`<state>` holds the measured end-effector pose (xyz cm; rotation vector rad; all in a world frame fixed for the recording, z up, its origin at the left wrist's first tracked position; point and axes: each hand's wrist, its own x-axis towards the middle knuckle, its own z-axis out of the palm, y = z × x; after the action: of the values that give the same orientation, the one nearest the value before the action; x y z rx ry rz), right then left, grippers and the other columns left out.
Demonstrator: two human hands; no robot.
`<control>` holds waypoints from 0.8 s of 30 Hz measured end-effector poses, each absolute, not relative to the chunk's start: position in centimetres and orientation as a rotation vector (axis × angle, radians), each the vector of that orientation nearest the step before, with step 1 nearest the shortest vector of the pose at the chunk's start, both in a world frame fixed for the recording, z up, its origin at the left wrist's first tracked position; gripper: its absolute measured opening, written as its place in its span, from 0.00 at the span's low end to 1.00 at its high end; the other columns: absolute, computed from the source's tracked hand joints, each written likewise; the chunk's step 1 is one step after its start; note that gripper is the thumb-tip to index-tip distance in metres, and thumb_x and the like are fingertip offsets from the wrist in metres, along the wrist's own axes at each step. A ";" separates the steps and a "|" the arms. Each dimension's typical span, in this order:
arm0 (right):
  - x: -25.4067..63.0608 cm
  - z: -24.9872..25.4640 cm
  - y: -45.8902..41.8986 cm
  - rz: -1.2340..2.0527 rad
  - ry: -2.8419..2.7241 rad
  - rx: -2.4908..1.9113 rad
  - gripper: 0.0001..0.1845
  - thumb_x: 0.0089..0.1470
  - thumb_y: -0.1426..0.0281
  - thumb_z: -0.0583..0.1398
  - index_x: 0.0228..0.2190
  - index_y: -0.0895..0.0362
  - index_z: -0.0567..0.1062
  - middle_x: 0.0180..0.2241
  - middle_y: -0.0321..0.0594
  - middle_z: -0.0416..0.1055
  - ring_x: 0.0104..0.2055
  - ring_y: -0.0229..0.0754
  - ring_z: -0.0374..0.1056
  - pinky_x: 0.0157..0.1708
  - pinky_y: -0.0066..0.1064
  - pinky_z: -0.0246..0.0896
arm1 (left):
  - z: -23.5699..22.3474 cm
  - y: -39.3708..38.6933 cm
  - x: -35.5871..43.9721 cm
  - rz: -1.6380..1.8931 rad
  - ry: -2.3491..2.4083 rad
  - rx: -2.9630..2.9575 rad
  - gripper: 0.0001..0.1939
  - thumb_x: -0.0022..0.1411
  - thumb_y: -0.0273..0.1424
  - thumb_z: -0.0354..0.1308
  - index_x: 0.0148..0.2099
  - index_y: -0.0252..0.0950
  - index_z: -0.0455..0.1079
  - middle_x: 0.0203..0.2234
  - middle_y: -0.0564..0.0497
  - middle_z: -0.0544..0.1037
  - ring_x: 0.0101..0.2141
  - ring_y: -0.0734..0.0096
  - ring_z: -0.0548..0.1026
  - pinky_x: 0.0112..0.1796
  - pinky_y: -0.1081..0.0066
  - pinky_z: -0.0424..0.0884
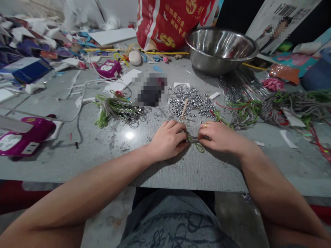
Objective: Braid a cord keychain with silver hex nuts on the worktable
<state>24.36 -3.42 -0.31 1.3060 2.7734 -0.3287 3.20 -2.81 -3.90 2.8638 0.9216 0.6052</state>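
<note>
A short length of grey and green cord (192, 138) stretches between my two hands, just above the table. My left hand (169, 138) is closed on its left end, fingertips curled over it. With a ring on one finger, my right hand (217, 136) pinches the right end; a green loop of cord hangs below. Right beyond my fingers lies a pile of small silver beads (192, 100). A thin wooden stick (184, 107) stands up among them, with a small metal ring or loop near its foot.
A bundle of finished-looking cords (119, 108) lies left of the beads, tangled cords (274, 108) to the right. A steel bowl (222, 50) and a red bag (168, 24) stand behind. Purple power sockets (33, 136) with cables and paper scraps (31, 41) occupy the left.
</note>
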 end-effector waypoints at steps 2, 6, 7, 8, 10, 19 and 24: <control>24.4 -0.2 -3.4 -0.372 2.734 1.308 0.06 0.48 0.75 0.57 0.24 0.56 0.74 0.28 0.39 0.70 0.34 0.41 0.64 0.33 0.32 0.54 | -3.9 -2.8 3.2 0.624 0.921 2.866 0.08 0.58 0.35 0.55 0.33 0.37 0.71 0.41 0.48 0.73 0.41 0.61 0.66 0.38 0.63 0.61; 24.6 0.2 -3.5 -0.472 2.724 1.410 0.09 0.53 0.70 0.55 0.27 0.56 0.74 0.29 0.40 0.71 0.34 0.41 0.66 0.33 0.32 0.55 | -3.9 -2.7 3.1 0.654 0.912 2.854 0.09 0.58 0.36 0.54 0.33 0.36 0.71 0.40 0.48 0.73 0.40 0.61 0.66 0.38 0.63 0.61; 24.7 0.3 -3.4 -0.477 2.724 1.457 0.09 0.54 0.69 0.54 0.29 0.56 0.74 0.30 0.40 0.71 0.35 0.41 0.66 0.34 0.32 0.55 | -3.9 -2.7 3.1 0.662 0.905 2.841 0.10 0.59 0.37 0.54 0.33 0.36 0.71 0.40 0.48 0.73 0.40 0.60 0.66 0.38 0.63 0.61; 24.9 0.4 -3.4 -0.469 2.721 1.499 0.09 0.55 0.69 0.53 0.31 0.56 0.74 0.31 0.40 0.72 0.35 0.42 0.66 0.34 0.32 0.55 | -3.7 -2.7 3.1 0.668 0.898 2.824 0.11 0.59 0.37 0.53 0.34 0.36 0.71 0.40 0.47 0.73 0.40 0.60 0.66 0.38 0.63 0.61; 25.2 0.6 -3.3 -0.438 2.698 1.535 0.09 0.54 0.71 0.53 0.34 0.56 0.73 0.34 0.41 0.72 0.37 0.42 0.66 0.35 0.32 0.55 | -3.4 -2.6 3.0 0.684 0.886 2.774 0.12 0.60 0.37 0.51 0.35 0.35 0.71 0.39 0.46 0.73 0.40 0.61 0.67 0.39 0.62 0.62; 25.3 0.6 -3.2 -0.429 2.497 1.635 0.08 0.51 0.71 0.53 0.23 0.56 0.69 0.27 0.40 0.69 0.29 0.40 0.63 0.26 0.31 0.48 | -2.6 -2.0 2.2 0.862 0.937 2.650 0.13 0.62 0.31 0.46 0.35 0.33 0.71 0.36 0.46 0.74 0.37 0.65 0.68 0.41 0.64 0.63; 24.2 0.5 -3.4 -1.234 2.624 2.105 0.06 0.48 0.67 0.57 0.23 0.56 0.69 0.20 0.33 0.67 0.22 0.33 0.59 0.23 0.28 0.51 | -2.4 -2.2 2.4 0.927 0.962 2.632 0.13 0.62 0.33 0.48 0.34 0.34 0.71 0.34 0.47 0.74 0.36 0.67 0.68 0.40 0.65 0.63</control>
<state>24.21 -3.40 0.53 2.1049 2.6239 -1.2338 2.39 -2.20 -2.44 2.6325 0.9617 0.9267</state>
